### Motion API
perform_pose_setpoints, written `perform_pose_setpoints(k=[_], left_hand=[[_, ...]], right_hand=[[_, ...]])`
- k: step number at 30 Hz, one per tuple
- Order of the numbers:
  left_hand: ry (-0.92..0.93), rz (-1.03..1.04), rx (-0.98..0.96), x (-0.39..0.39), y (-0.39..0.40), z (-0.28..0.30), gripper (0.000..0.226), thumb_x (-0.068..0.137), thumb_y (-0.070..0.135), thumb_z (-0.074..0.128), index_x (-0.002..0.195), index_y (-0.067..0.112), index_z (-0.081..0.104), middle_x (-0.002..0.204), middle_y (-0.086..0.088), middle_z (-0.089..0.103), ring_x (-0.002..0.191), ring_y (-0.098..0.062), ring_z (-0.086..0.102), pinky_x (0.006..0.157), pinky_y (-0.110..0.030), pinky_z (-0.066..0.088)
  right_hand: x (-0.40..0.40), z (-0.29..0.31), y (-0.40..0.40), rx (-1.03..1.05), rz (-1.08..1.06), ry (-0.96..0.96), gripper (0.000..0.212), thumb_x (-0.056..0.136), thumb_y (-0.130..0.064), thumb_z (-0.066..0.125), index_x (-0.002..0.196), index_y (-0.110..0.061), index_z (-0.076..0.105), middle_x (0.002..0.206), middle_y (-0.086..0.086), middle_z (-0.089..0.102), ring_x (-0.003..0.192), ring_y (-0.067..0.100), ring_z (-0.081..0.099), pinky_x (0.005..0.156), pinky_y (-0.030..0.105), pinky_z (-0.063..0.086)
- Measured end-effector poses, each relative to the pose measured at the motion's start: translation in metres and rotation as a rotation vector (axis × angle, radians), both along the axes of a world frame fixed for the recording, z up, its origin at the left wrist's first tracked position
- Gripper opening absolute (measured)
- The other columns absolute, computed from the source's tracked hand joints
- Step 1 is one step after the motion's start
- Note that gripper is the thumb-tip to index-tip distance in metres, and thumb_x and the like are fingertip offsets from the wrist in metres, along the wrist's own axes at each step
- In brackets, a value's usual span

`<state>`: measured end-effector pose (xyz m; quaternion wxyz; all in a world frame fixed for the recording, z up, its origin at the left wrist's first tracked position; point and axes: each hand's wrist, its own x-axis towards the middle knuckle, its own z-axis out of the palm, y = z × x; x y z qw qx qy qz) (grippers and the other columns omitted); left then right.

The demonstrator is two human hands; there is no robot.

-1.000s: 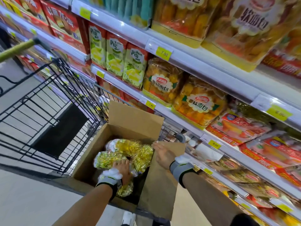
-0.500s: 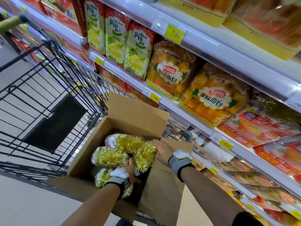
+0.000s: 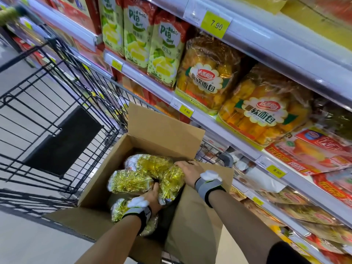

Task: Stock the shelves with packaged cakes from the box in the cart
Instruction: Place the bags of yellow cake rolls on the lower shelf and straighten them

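Fingers: left hand (image 3: 152,197) curled on a gold cake pack (image 3: 129,181); right hand (image 3: 187,170) flat, spread on another.
Labels: "Pia" bags (image 3: 163,54), tags "7.90" (image 3: 216,25), "8.00".
Axis: gripped pack lies left-right in box (image 3: 106,168).

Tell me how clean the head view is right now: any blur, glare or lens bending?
Head view: wide-angle bending curves the shelf rails; the top left corner and the cart near the lower left edge are smeared; glare streaks the upper rail; the gold cake packs and both hands, left hand and right hand, read sharp.
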<state>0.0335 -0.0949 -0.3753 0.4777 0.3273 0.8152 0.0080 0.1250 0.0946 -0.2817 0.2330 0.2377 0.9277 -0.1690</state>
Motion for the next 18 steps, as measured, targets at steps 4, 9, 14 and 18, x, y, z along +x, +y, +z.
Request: perform_pose_setpoints(k=[4,9,14,18], left_hand=[[0.003,0.003,0.025,-0.006,-0.004,-0.017,0.116,0.056,0.068,0.047,0.15,0.025,-0.004,0.133,0.001,0.057,0.11,-0.024,0.062,0.091,-0.044,0.051],[-0.016,0.039,-0.004,-0.005,-0.005,0.02,0.114,0.062,0.066,0.068,0.149,0.033,0.002,0.136,0.002,0.055,0.113,-0.023,0.06,0.095,-0.043,0.049],[-0.03,0.036,0.021,-0.013,-0.007,0.063,0.099,0.072,0.052,0.074,0.15,0.03,0.016,0.144,-0.004,0.047,0.126,-0.024,0.052,0.102,-0.033,0.043],[-0.038,0.043,0.005,-0.028,-0.015,0.077,0.11,0.057,0.062,0.072,0.147,0.045,0.013,0.139,-0.002,0.053,0.118,-0.025,0.057,0.097,-0.038,0.049]], right_hand=[[0.003,-0.004,-0.006,0.07,-0.01,0.017,0.063,0.088,0.01,0.038,0.142,-0.022,0.037,0.141,0.007,0.044,0.132,0.034,0.039,0.11,0.038,0.03],[0.007,0.001,-0.009,0.125,-0.046,0.04,0.047,0.094,0.0,0.039,0.136,-0.022,0.044,0.131,0.008,0.052,0.121,0.03,0.048,0.1,0.034,0.036],[0.009,0.022,-0.013,0.076,-0.111,0.059,0.045,0.095,-0.007,0.037,0.135,-0.023,0.047,0.127,0.01,0.052,0.119,0.03,0.048,0.091,0.032,0.039],[0.011,0.037,-0.02,-0.093,-0.236,0.107,0.045,0.092,-0.003,0.038,0.131,-0.021,0.051,0.133,0.009,0.05,0.12,0.028,0.049,0.087,0.029,0.038]])
